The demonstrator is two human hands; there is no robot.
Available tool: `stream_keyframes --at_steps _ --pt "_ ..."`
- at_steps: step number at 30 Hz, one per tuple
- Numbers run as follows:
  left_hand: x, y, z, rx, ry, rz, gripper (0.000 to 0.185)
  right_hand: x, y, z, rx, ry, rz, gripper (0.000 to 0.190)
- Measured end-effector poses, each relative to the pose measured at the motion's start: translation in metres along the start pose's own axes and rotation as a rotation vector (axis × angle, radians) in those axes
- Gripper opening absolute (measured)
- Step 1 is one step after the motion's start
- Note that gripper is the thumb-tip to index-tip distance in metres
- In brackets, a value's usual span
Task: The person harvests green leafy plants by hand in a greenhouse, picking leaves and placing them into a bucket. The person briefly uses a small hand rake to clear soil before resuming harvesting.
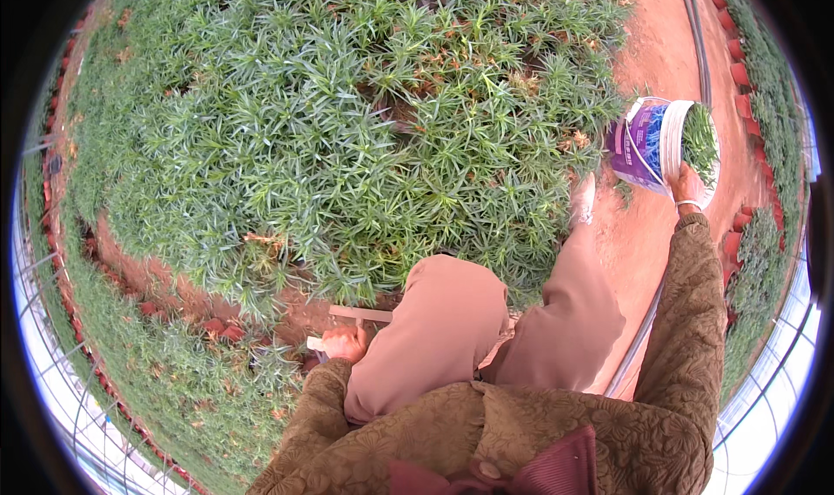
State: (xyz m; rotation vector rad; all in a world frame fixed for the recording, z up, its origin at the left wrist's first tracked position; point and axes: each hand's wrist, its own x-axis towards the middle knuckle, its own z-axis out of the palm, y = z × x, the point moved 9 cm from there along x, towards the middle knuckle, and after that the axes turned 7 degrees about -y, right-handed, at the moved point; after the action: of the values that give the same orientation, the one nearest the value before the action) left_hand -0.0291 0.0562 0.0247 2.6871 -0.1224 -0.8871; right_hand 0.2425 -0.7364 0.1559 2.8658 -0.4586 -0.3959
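My right hand (689, 186) grips the rim of a white plastic bucket (671, 140), which leans over at the bed's right edge. The bucket bears a purple and blue label with writing and has a thin handle. Cut green shoots (700, 140) fill its mouth. At the lower left, beside my left knee, my left hand (345, 344) is closed around a pale frame (358, 313), which looks like part of a small stool; my leg hides the rest. In front of me spreads a dense bed of narrow-leaved green plants (313, 143).
A reddish dirt path (658, 32) runs along the right, with dark hoses (697, 32) lying on it. Red pots (739, 74) line the bed beyond. Another planted bed (195, 377) lies at the lower left, across a narrow dirt gap (150, 267).
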Motion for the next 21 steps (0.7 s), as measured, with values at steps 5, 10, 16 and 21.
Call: stream_keyframes --at_steps 5,10,16,21 --pt "-0.009 -0.031 0.022 -0.012 -0.06 0.145 0.023 -0.092 -0.051 0.006 -0.032 0.038 0.029 0.029" --pt "-0.005 -0.019 0.017 -0.001 -0.023 0.275 0.019 -0.179 -0.064 0.029 -0.038 0.059 0.088 0.027" --pt "-0.005 -0.017 0.015 0.009 0.021 0.363 0.015 -0.213 -0.09 0.038 0.002 0.043 0.173 0.028" --pt "-0.001 -0.011 0.024 0.01 0.049 0.405 0.013 -0.253 -0.099 0.037 0.037 0.002 0.161 0.032"
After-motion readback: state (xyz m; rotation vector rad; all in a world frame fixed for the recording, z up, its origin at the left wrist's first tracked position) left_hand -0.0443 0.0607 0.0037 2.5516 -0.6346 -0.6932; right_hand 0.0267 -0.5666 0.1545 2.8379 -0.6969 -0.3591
